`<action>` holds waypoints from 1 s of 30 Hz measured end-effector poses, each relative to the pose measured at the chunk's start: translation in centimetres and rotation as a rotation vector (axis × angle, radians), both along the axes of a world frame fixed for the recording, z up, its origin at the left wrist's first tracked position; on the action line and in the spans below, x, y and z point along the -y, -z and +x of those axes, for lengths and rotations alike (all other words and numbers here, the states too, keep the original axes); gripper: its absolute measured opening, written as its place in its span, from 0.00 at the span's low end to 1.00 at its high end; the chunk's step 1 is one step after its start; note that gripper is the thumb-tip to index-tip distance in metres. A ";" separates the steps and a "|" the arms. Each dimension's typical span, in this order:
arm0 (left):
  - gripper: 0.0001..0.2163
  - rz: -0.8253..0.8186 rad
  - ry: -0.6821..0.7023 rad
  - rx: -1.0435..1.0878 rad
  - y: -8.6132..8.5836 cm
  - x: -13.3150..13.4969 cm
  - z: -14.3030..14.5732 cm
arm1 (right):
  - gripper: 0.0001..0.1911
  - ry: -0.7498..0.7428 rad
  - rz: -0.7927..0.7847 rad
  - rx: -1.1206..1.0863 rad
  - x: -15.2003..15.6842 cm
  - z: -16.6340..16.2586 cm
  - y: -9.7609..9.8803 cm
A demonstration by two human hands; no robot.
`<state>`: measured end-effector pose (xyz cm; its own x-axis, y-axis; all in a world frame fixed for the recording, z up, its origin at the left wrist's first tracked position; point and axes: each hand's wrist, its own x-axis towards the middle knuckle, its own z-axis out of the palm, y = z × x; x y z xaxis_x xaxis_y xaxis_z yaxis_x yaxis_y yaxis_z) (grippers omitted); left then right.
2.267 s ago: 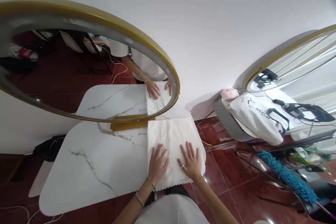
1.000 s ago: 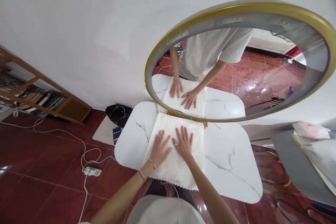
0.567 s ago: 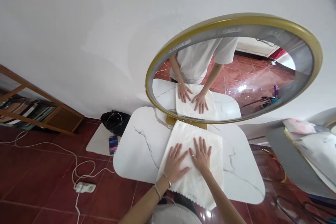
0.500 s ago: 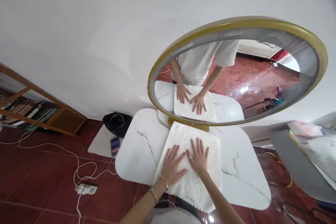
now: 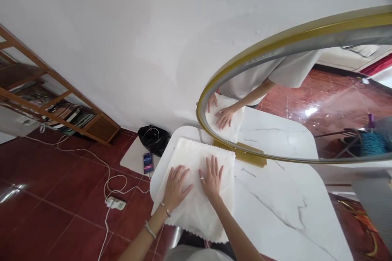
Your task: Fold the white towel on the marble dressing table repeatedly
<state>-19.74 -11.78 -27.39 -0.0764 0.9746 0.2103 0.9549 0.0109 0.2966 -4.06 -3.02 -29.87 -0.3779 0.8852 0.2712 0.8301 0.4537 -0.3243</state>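
A white cloth [image 5: 196, 212] with scalloped edges lies spread on the left part of the white marbled table [image 5: 275, 212], its near edge hanging over the front. My left hand [image 5: 175, 187] rests flat on the cloth's left side, fingers spread. To its right, my right hand [image 5: 212, 177] also presses flat on the cloth, a ring on one finger. Neither hand grips anything. The gold-framed mirror [image 5: 294, 110] stands at the table's back and reflects both hands and part of the cloth.
A black bag [image 5: 153, 140] and a blurred-out phone-like item [image 5: 148, 164] sit left of the table. A white power strip [image 5: 115, 203] with cables lies on the red tile floor [image 5: 67, 236]. A wooden shelf [image 5: 105, 128] leans into view at far left.
The cloth has shifted left across the table with both hands flat on it, now reaching the table's left side. The view has also turned left.
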 end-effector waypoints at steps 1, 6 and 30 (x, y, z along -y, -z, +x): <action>0.25 0.015 -0.060 0.025 0.1 -1.0 0.3 | 0.34 0.043 0.010 -0.015 0.0 0.3 0.1; 0.24 0.048 -0.146 0.045 1.1 -6.8 0.6 | 0.35 0.068 0.028 0.035 -0.7 0.1 0.6; 0.21 0.011 -0.265 0.063 1.3 -17.2 -4.5 | 0.30 0.068 -0.175 0.173 -13.6 -7.5 -1.1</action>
